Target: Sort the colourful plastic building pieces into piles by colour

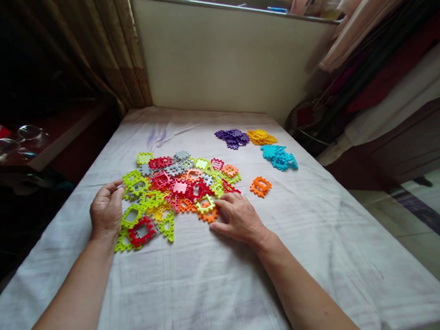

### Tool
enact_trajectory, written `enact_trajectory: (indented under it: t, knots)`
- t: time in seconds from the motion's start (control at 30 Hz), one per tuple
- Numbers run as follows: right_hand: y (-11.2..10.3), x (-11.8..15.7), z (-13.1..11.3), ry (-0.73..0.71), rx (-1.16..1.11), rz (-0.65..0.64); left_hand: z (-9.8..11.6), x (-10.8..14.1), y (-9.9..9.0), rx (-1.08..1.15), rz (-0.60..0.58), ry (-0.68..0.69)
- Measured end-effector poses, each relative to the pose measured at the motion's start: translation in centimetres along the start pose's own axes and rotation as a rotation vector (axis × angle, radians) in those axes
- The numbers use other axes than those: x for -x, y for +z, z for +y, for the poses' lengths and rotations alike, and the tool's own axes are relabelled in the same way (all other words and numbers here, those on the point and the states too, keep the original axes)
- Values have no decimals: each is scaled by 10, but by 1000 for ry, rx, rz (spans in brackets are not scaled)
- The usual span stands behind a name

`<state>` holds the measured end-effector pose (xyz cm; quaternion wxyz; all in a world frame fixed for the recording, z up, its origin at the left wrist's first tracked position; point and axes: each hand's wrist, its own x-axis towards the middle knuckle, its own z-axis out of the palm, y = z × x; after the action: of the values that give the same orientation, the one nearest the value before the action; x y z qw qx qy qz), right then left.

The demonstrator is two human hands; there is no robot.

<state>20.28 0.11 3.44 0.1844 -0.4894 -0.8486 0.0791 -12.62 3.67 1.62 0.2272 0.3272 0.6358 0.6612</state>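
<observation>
Two bare hands work at the edges of a mixed pile [180, 186] of notched plastic pieces in lime, red, orange, gray and yellow on a sheet-covered surface [198, 287]. The left hand [105, 210] is at the pile's left side, fingers folded and thumb close to the forefinger; whether it pinches anything cannot be told. The right hand [242, 218], loosely curled with thumb and forefinger modestly parted, reaches the near right edge, beside a lime frame [212, 204] and orange pieces [208, 217]; a firm grip cannot be confirmed. Beyond, single-color heaps of purple [233, 138], yellow [262, 136] and blue [278, 156] sit close together, while an orange piece [261, 186] lies apart, between pile and heaps. The step in hand appears to be picking through the mixed pieces; the next move likely calls for a light pinch on one piece, freeing its teeth without dragging neighbors. Bare sheet opens broadly in front of the pile and to the right of the right hand. The pile's left side lies nearer the surface's left edge, and the blue heap sits near the right edge, leaving less room there.
</observation>
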Motion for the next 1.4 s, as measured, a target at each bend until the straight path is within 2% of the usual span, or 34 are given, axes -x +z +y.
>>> enact_trajectory:
  t: [0.13,0.3,0.5,0.67,0.8,0.93,1.07,1.17,1.3,1.4]
  knots:
    - [2,1,1,6,-30,16,0,0,0,13,1,-3]
    - [-12,5,15,68,-74,-28,-1,-1,-1,23,-7,-10]
    - [-28,9,38,116,-201,127,1,0,0,29,2,-15]
    - [-38,18,76,308,-187,320,2,1,1,11,21,-20]
    - [-34,27,113,515,-108,507,2,1,2,17,26,-14]
    - [-22,30,133,635,-94,493,3,1,2,26,29,-15]
    - [-16,31,136,695,-37,419,4,1,2,40,28,-25]
    - [-17,31,133,695,28,424,4,1,2,37,30,-28]
    - [-20,21,123,603,72,477,3,1,3,44,24,-32]
    - [-21,1,107,522,71,419,2,0,2,32,32,-20]
